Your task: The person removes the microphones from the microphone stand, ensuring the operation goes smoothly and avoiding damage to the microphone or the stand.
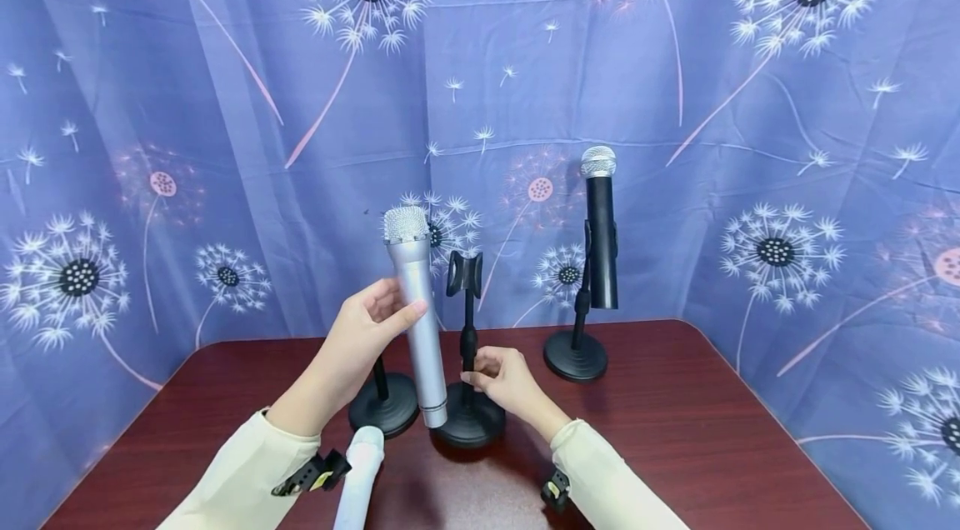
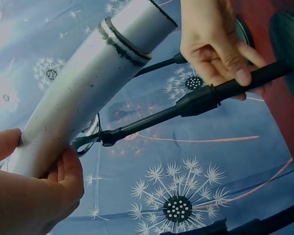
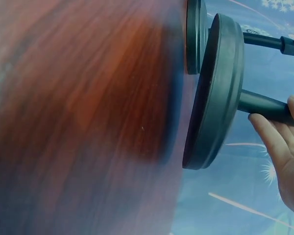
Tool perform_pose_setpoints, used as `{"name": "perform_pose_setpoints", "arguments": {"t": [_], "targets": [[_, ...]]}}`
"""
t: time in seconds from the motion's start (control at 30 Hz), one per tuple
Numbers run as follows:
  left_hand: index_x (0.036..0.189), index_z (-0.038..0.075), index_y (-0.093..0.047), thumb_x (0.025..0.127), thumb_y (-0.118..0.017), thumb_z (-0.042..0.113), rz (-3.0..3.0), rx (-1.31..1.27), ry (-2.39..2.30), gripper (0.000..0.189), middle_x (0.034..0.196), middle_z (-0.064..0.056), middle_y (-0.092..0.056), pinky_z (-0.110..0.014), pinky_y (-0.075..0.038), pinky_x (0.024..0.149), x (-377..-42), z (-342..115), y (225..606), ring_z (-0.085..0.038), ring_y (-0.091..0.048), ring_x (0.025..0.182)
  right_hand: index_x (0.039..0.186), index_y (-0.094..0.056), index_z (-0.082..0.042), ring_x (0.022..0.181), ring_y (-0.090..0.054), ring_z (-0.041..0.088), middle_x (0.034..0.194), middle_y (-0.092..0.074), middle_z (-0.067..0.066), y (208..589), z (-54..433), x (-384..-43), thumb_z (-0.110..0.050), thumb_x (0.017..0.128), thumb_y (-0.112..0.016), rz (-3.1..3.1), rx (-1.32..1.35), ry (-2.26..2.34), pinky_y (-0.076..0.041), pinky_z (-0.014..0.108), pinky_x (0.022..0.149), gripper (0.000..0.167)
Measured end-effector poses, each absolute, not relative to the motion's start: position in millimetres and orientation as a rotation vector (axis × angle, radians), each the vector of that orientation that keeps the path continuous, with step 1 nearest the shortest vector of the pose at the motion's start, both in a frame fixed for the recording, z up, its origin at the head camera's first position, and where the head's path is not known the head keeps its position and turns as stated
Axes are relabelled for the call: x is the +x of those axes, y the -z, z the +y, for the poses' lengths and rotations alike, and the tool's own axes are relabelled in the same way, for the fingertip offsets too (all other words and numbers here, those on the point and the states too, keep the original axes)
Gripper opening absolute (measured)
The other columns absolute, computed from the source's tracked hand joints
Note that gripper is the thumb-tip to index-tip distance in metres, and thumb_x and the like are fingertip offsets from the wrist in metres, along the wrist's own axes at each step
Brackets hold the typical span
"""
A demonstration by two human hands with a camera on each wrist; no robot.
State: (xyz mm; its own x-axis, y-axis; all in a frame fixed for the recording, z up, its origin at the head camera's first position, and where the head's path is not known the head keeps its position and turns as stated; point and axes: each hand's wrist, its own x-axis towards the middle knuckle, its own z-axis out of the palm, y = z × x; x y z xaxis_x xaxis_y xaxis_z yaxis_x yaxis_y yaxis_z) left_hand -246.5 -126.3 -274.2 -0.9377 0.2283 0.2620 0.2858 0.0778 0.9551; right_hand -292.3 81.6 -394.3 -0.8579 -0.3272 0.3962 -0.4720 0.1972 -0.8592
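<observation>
My left hand (image 1: 367,326) grips a silver microphone (image 1: 425,338) round its body, mesh head up and slightly tilted. In the left wrist view the lower end of this microphone (image 2: 83,93) shows worn paint and a dark ring. Just right of it, my right hand (image 1: 506,380) pinches the lower pole of a black desk microphone stand (image 1: 468,338), close above its round base (image 3: 218,93). The stand's clip (image 1: 464,273) holds nothing and stands apart from the microphone. Whether the base touches the table is hard to tell.
A black microphone (image 1: 602,238) sits in another stand (image 1: 576,355) at the back right. A third stand's base (image 1: 384,407) is behind my left hand, its upper part hidden. A white microphone (image 1: 360,476) lies at the front of the dark red table (image 1: 712,430). A patterned curtain (image 1: 510,38) hangs behind.
</observation>
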Motion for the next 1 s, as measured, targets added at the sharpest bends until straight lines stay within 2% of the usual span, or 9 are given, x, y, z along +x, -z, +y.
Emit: {"name": "perform_pose_setpoints", "arguments": {"t": [0.1, 0.27, 0.4, 0.53, 0.77, 1.0], "targets": [[0.135, 0.007, -0.049, 0.092, -0.067, 0.023, -2.293, -0.524, 2.027, 0.049, 0.125, -0.015, -0.060, -0.039, -0.042, 0.098, -243.8, -128.2, 277.7, -0.021, -0.058, 0.108, 0.090, -0.065, 0.012, 0.073, -0.066, 0.042, 0.081, -0.067, 0.027, 392.6, 80.4, -293.3, 0.010, 0.083, -0.066, -2.339, 0.786, -1.722, -0.054, 0.024, 0.061, 0.008], [0.134, 0.009, -0.050, 0.090, -0.069, 0.023, -2.336, -0.472, 2.012, 0.050, 0.125, -0.014, -0.060, -0.039, -0.045, 0.095, -236.2, -130.9, 283.7, -0.022, -0.058, 0.108, 0.092, -0.067, 0.007, 0.076, -0.066, 0.043, 0.084, -0.069, 0.025, 391.5, 77.6, -295.4, 0.008, 0.084, -0.067, -2.353, 0.785, -1.692, -0.051, 0.021, 0.061, 0.008], [0.133, 0.008, -0.051, 0.090, -0.070, 0.023, -2.386, -0.415, 1.958, 0.050, 0.126, -0.013, -0.061, -0.037, -0.048, 0.090, -226.9, -133.8, 288.2, -0.021, -0.060, 0.108, 0.092, -0.067, 0.006, 0.075, -0.067, 0.036, 0.083, -0.069, 0.023, 393.2, 74.0, -298.9, 0.008, 0.084, -0.067, -2.349, 0.786, -1.677, -0.051, 0.021, 0.061, 0.009], [0.127, 0.005, -0.054, 0.089, -0.070, 0.021, -2.444, -0.370, 1.873, 0.044, 0.117, -0.012, -0.065, -0.034, -0.048, 0.085, -219.2, -136.6, 293.1, -0.019, -0.062, 0.098, 0.092, -0.067, 0.008, 0.074, -0.067, 0.028, 0.082, -0.069, 0.024, 393.5, 71.9, -301.1, 0.009, 0.083, -0.067, -2.345, 0.798, -1.638, -0.052, 0.021, 0.061, 0.009], [0.117, 0.000, -0.057, 0.088, -0.070, 0.015, -2.500, -0.347, 1.818, 0.035, 0.104, -0.011, -0.069, -0.034, -0.049, 0.077, -210.0, -140.3, 305.0, -0.018, -0.062, 0.086, 0.092, -0.067, 0.009, 0.076, -0.067, 0.034, 0.081, -0.068, 0.025, 393.0, 69.0, -303.2, 0.010, 0.083, -0.067, -2.361, 0.781, -1.618, -0.048, 0.020, 0.060, 0.010], [0.115, -0.004, -0.054, 0.087, -0.072, 0.016, -2.596, -0.357, 1.767, 0.039, 0.101, -0.012, -0.069, -0.033, -0.051, 0.072, -206.4, -144.1, 322.0, -0.018, -0.061, 0.085, 0.093, -0.067, 0.009, 0.075, -0.067, 0.027, 0.080, -0.069, 0.020, 416.6, 67.1, -325.4, 0.007, 0.082, -0.069, -2.356, 0.767, -1.609, -0.048, 0.021, 0.060, 0.011]]}}
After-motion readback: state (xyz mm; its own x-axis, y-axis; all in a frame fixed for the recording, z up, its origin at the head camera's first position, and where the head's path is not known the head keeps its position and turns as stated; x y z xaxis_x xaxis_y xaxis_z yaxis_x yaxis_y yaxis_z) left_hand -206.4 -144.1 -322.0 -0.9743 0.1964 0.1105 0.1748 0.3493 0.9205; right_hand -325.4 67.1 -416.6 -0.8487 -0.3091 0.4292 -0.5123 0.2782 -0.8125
